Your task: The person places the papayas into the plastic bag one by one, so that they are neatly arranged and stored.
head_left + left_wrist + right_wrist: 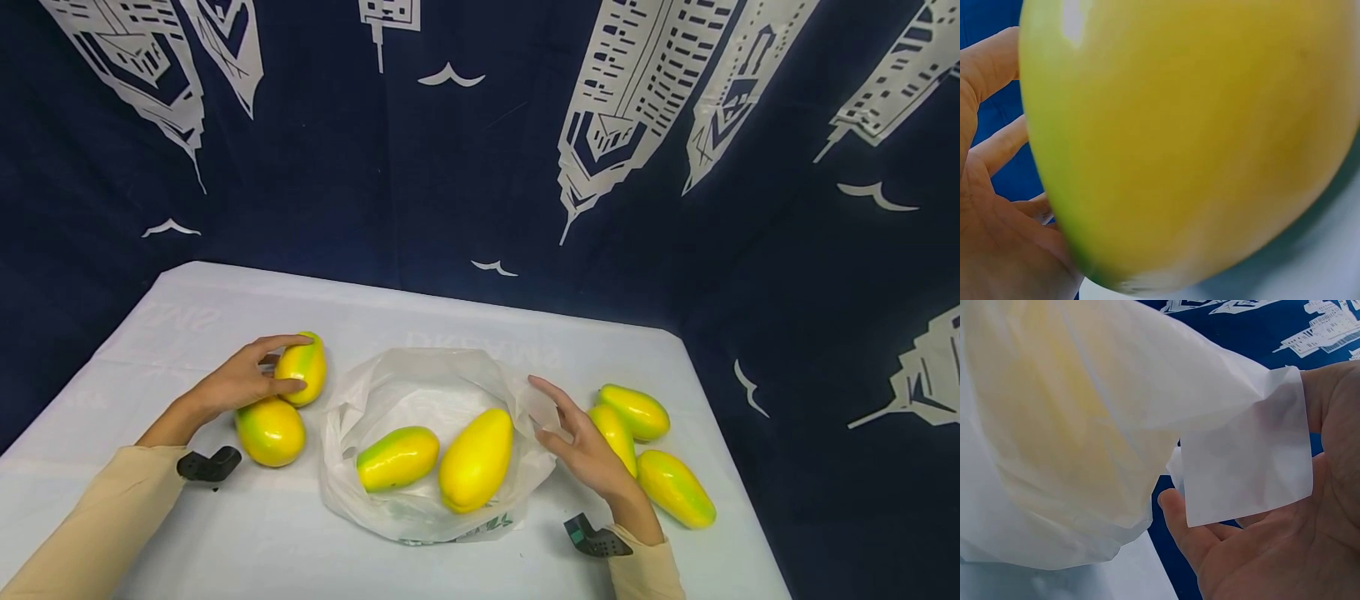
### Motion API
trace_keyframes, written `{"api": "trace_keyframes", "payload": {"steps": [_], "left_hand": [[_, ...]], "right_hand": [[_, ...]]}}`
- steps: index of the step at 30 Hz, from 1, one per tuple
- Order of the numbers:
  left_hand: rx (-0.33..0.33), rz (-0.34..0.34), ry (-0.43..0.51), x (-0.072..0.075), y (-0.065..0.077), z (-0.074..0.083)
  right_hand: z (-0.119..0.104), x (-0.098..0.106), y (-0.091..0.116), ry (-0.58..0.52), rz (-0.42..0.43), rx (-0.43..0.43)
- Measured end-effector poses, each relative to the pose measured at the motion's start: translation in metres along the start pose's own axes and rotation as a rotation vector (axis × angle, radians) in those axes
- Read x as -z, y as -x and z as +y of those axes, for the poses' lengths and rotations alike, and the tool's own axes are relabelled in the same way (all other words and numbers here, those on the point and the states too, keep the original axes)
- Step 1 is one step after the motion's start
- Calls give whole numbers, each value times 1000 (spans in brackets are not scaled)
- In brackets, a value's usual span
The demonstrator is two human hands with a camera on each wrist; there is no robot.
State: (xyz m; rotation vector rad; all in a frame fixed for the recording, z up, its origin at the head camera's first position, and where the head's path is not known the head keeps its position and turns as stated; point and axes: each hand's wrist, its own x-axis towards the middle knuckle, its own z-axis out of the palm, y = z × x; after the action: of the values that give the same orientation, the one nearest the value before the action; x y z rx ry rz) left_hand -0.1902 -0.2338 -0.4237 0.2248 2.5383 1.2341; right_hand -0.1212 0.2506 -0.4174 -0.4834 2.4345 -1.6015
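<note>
My left hand [238, 379] grips a glossy yellow-green mango [302, 372], thumb on the near side and fingers over its far end. Large in the left wrist view is a yellow mango [1185, 137], partly covering the fingers [1000, 147]. A second mango [272, 432] lies just below that hand. A white translucent plastic bag [341, 454] stands wide-mouthed in the middle with two mangoes inside, a smaller one [398, 458] and a larger one [477, 460]. My right hand [588, 446] touches the bag's right side with fingers spread; a bag flap [1247, 462] partly covers them.
To the right of the bag lie three more mangoes, one at the back [636, 412], one partly behind the right hand [613, 433] and one in front [677, 489]. A white cloth [247, 533] covers the table. Behind hangs a dark blue curtain [322, 167] with white buildings.
</note>
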Motion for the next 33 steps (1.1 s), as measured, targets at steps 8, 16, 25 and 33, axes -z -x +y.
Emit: {"api": "trace_keyframes", "payload": {"steps": [8, 16, 25, 33], "left_hand": [[5, 15, -17, 2, 0, 4], [-1, 20, 0, 8, 1, 14], [-14, 35, -8, 13, 3, 20], [-39, 40, 8, 14, 7, 27]], "right_hand": [[0, 1, 1, -25, -10, 0], [0, 2, 1, -26, -9, 9], [1, 3, 0, -21, -6, 23], [1, 3, 0, -9, -1, 23]]}}
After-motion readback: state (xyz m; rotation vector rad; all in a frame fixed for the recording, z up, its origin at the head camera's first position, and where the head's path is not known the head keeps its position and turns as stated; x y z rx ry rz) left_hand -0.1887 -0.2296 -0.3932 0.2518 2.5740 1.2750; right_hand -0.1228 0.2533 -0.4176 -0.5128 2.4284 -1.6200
